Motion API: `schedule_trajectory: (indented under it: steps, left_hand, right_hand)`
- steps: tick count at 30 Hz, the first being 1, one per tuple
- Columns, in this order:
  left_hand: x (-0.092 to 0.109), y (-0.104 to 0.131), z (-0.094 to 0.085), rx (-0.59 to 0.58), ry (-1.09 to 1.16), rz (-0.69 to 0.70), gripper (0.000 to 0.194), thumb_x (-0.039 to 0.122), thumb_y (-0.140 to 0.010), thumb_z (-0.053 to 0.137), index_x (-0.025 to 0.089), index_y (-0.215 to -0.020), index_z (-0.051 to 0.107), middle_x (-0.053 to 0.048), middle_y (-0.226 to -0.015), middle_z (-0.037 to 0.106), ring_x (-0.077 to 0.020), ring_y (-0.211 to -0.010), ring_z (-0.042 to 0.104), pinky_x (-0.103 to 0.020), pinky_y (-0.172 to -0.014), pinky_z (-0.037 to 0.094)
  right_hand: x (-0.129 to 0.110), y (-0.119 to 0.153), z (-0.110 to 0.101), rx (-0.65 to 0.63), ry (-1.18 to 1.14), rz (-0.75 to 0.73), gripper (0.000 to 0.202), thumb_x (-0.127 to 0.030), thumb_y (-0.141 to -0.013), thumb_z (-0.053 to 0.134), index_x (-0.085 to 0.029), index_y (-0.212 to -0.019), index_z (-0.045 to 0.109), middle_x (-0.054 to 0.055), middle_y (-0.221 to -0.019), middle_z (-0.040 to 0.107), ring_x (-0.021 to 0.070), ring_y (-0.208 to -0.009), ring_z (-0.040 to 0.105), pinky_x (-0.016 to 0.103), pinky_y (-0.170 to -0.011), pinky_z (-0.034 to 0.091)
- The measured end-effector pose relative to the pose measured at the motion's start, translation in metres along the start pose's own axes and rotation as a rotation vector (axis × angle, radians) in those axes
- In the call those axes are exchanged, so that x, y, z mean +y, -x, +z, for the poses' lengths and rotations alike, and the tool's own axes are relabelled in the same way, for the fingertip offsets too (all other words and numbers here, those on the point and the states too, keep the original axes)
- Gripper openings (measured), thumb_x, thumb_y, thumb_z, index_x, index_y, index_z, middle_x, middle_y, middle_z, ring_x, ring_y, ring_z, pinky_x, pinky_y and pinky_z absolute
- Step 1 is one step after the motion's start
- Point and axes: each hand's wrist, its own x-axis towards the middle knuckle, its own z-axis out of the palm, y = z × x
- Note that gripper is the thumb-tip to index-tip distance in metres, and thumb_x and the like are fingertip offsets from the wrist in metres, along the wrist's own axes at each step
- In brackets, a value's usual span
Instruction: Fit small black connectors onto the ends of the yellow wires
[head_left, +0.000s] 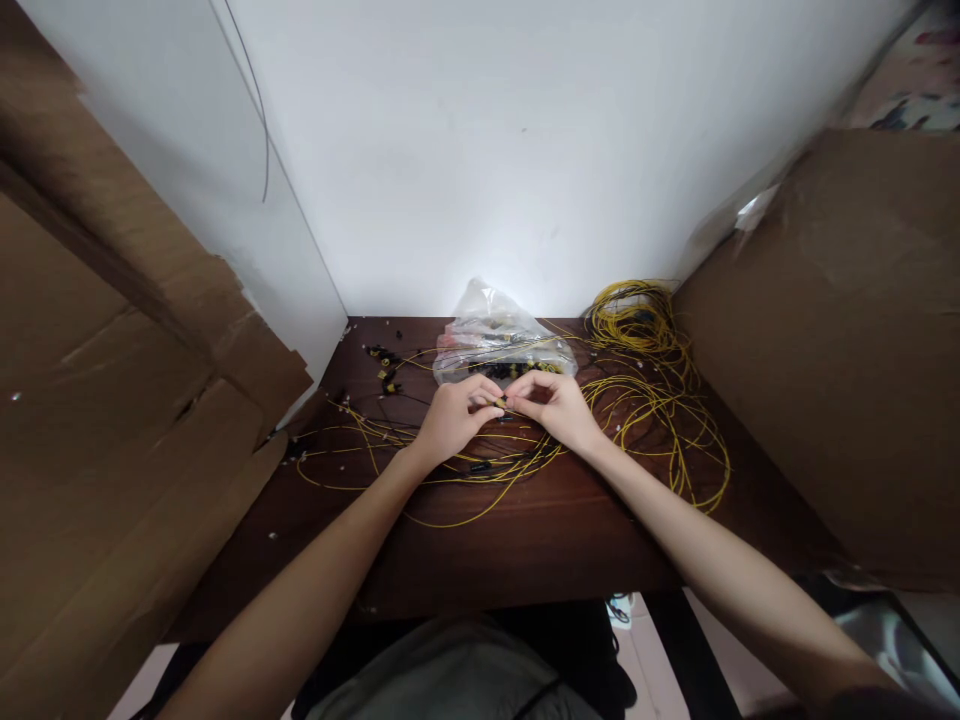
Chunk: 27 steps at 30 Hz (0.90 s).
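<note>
My left hand (454, 414) pinches a small yellow-and-black piece (500, 402), which looks like a cable connector, between thumb and fingers. Fingertips almost touching it from the other side, my right hand (561, 408) is closed in a pinch as well. What lies between the right fingertips is too small to make out. Under both hands, thin yellow and black cables (457, 525) loop across the dark brown table (525, 560). Directly behind them sits a clear plastic bag (487, 310) with black and yellow small parts in it.
A coil of yellow cable (634, 320) lies at the back right, with looser loops (705, 500) in front. Several black and yellow connectors (388, 375) lie at the back left. Cardboard panels (135, 400) stand on both sides, and a white wall (510, 150) closes the back.
</note>
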Motion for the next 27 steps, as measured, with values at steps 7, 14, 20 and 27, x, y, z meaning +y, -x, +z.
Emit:
schedule_trajectory:
  steps: [7,14,20,27]
  left_hand:
    - [-0.0033,-0.0003,-0.0003,0.005,0.000,0.022,0.013,0.017,-0.069,0.066,0.015,-0.081,0.062,-0.004,-0.079,0.070,-0.0155,-0.074,0.067,-0.027,-0.069,0.053]
    - [-0.0040,-0.0005,-0.0004,0.001,-0.039,0.037,0.012,0.016,-0.071,0.064,0.015,-0.083,0.061,-0.004,-0.079,0.069,-0.0145,-0.073,0.065,-0.025,-0.066,0.052]
    - [0.0000,-0.0005,-0.0003,0.013,-0.063,0.057,0.009,0.018,-0.074,0.061,0.015,-0.083,0.061,-0.003,-0.080,0.068,-0.0132,-0.072,0.064,-0.024,-0.065,0.051]
    - [0.0029,-0.0002,-0.0010,0.022,-0.090,0.067,0.012,0.018,-0.073,0.062,0.016,-0.085,0.060,-0.002,-0.078,0.068,-0.0124,-0.071,0.064,-0.022,-0.064,0.050]
  right_hand:
    - [0.0033,0.0000,0.0012,-0.002,-0.013,0.006,0.016,-0.031,-0.069,0.069,-0.018,-0.076,0.064,0.002,-0.071,0.065,0.0143,-0.066,0.060,0.032,-0.069,0.050]
    - [0.0014,0.0002,0.0023,0.004,-0.049,0.030,0.020,-0.031,-0.066,0.071,-0.017,-0.078,0.064,0.003,-0.074,0.065,0.0145,-0.069,0.061,0.032,-0.070,0.050]
    - [-0.0014,0.0002,0.0008,0.013,-0.019,0.033,0.018,-0.031,-0.068,0.070,-0.016,-0.077,0.065,0.002,-0.071,0.065,0.0132,-0.066,0.059,0.030,-0.068,0.050]
    - [0.0009,-0.0007,0.0002,0.007,-0.018,0.036,0.017,-0.029,-0.068,0.069,-0.015,-0.078,0.065,0.002,-0.070,0.064,0.0128,-0.065,0.058,0.029,-0.067,0.048]
